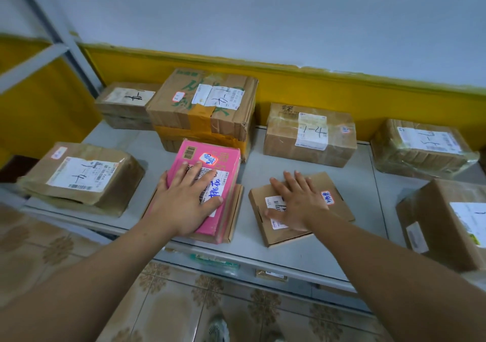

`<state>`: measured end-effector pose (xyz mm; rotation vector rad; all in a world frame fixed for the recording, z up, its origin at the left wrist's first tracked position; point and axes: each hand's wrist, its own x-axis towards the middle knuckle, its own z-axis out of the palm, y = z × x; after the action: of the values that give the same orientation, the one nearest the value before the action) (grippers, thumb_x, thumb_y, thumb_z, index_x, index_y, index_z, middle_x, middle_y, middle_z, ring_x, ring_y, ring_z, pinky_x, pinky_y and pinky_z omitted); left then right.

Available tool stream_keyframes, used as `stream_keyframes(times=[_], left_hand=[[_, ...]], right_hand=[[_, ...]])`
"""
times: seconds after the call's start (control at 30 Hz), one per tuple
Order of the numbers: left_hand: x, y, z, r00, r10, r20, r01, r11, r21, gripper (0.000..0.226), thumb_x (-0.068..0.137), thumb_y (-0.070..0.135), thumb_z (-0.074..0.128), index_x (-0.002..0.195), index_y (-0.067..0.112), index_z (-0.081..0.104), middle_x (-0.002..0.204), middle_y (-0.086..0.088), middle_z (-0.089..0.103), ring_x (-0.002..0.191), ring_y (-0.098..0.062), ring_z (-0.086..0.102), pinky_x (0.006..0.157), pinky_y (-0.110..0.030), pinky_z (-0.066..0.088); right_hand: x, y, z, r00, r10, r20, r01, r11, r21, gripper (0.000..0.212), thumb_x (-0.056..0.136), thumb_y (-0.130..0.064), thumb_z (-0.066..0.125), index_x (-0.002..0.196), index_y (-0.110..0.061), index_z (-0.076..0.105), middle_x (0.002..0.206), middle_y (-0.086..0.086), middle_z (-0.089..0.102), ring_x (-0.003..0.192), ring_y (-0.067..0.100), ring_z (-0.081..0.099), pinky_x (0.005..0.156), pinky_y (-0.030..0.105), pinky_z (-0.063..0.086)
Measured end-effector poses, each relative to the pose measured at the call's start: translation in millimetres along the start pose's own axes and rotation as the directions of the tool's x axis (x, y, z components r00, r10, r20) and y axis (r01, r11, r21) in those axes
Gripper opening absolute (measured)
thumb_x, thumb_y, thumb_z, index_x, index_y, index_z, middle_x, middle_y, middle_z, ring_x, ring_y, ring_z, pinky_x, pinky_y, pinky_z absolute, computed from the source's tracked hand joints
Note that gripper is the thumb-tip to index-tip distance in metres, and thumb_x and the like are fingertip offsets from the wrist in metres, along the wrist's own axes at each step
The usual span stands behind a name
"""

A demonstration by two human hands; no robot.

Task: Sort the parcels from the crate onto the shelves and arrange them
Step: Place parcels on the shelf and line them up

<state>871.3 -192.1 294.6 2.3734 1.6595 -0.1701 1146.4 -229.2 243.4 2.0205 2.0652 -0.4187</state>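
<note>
A pink parcel (226, 163) lies on top of a flat brown box (235, 211) near the front of the grey shelf (302, 252). My left hand (186, 199) rests flat on the pink parcel with its fingers spread. To its right lies a flat brown mailer box (339, 210) with white labels. On that box my right hand (297, 202) presses flat, fingers straight. Neither hand curls round anything.
Several taped brown parcels stand around: one at front left (81, 176), a small one at back left (123, 105), a big one (205, 105) behind the pink parcel, one marked 1-4 (310, 136), two at right (423, 147) (447, 223). A yellow wall band runs behind; tiled floor below.
</note>
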Motion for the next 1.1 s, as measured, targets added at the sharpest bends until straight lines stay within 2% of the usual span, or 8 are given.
stream_keyframes(times=[0.23, 0.47, 0.6, 0.73, 0.8, 0.87, 1.0, 1.1], left_hand=[[-2, -2, 2, 1.000, 0.014, 0.008, -0.015, 1.000, 0.016, 0.074, 0.087, 0.075, 0.016, 0.152, 0.043, 0.003, 0.163, 0.008, -0.008, 0.149, -0.019, -0.013, 0.116, -0.054, -0.006], [-6, 7, -6, 0.999, -0.013, 0.045, 0.012, 1.000, 0.019, 0.070, 0.091, 0.071, 0.024, 0.152, 0.042, 0.003, 0.162, 0.010, -0.012, 0.148, -0.019, -0.015, 0.114, -0.063, -0.002], [-3, 1, -11, 1.000, 0.008, 0.029, -0.004, 0.993, -0.121, 0.071, 0.092, 0.066, 0.039, 0.152, 0.040, 0.014, 0.163, 0.008, -0.004, 0.149, -0.018, -0.008, 0.116, -0.057, 0.002], [-2, -28, -20, 0.991, -0.073, -0.113, 0.013, 0.888, -0.460, 0.079, 0.084, 0.045, 0.068, 0.151, 0.033, 0.028, 0.158, -0.002, 0.022, 0.145, -0.025, 0.022, 0.116, -0.048, 0.024], [-7, -41, -21, 0.975, -0.194, -0.104, 0.091, 0.785, -0.612, 0.084, 0.079, 0.039, 0.074, 0.150, 0.026, 0.030, 0.151, -0.005, 0.034, 0.139, -0.027, 0.034, 0.113, -0.047, 0.031], [-15, -49, -18, 0.957, -0.287, 0.047, 0.225, 0.628, -0.745, 0.088, 0.081, 0.033, 0.076, 0.152, 0.021, 0.025, 0.150, -0.006, 0.039, 0.134, -0.027, 0.043, 0.110, -0.046, 0.036], [-28, -48, -13, 0.970, -0.131, 0.207, 0.245, 0.475, -0.845, 0.053, 0.088, 0.028, 0.070, 0.130, 0.038, 0.039, 0.121, 0.004, 0.062, 0.098, -0.011, 0.063, 0.082, -0.030, 0.053], [-32, -43, -11, 0.984, -0.065, 0.163, 0.176, 0.398, -0.900, 0.049, 0.093, 0.020, 0.063, 0.131, 0.040, 0.040, 0.121, 0.006, 0.063, 0.100, -0.010, 0.063, 0.075, -0.024, 0.052]], right_hand=[[-15, -21, 17, 0.936, 0.351, 0.001, -0.345, 0.921, 0.183, 0.090, 0.087, -0.083, 0.020, 0.158, -0.034, -0.005, 0.166, 0.010, -0.001, 0.152, 0.032, -0.010, 0.121, 0.049, -0.006], [-35, -21, 19, 0.918, 0.397, 0.017, -0.390, 0.892, 0.231, 0.089, 0.088, -0.081, 0.021, 0.158, -0.034, -0.005, 0.166, 0.009, -0.004, 0.152, 0.032, -0.011, 0.121, 0.050, -0.005], [-32, -23, 13, 0.910, 0.413, 0.036, -0.409, 0.879, 0.245, 0.088, 0.089, -0.079, 0.024, 0.159, -0.032, -0.002, 0.166, 0.008, -0.004, 0.152, 0.031, -0.011, 0.121, 0.050, -0.005], [-29, -43, -6, 0.935, 0.354, -0.030, -0.313, 0.860, 0.402, 0.079, 0.096, -0.067, 0.033, 0.159, -0.029, 0.005, 0.167, 0.006, 0.000, 0.153, 0.026, -0.009, 0.122, 0.045, -0.002], [-30, -64, -19, 0.951, 0.303, -0.059, -0.221, 0.802, 0.555, 0.076, 0.098, -0.060, 0.041, 0.159, -0.026, 0.011, 0.166, 0.006, 0.008, 0.153, 0.024, 0.000, 0.123, 0.041, 0.004], [-29, -88, -30, 0.961, 0.272, -0.057, -0.159, 0.708, 0.688, 0.074, 0.099, -0.055, 0.044, 0.158, -0.024, 0.015, 0.164, 0.006, 0.017, 0.152, 0.023, 0.010, 0.121, 0.039, 0.012], [-27, -128, -40, 0.968, 0.240, 0.077, -0.183, 0.460, 0.869, 0.063, 0.100, -0.055, 0.041, 0.156, -0.031, 0.023, 0.158, 0.005, 0.036, 0.142, 0.029, 0.037, 0.118, 0.045, 0.029], [-31, -147, -40, 0.956, 0.288, 0.058, -0.143, 0.282, 0.949, 0.044, 0.100, -0.048, 0.047, 0.142, -0.042, 0.036, 0.129, -0.009, 0.061, 0.112, 0.019, 0.061, 0.104, 0.041, 0.046]])
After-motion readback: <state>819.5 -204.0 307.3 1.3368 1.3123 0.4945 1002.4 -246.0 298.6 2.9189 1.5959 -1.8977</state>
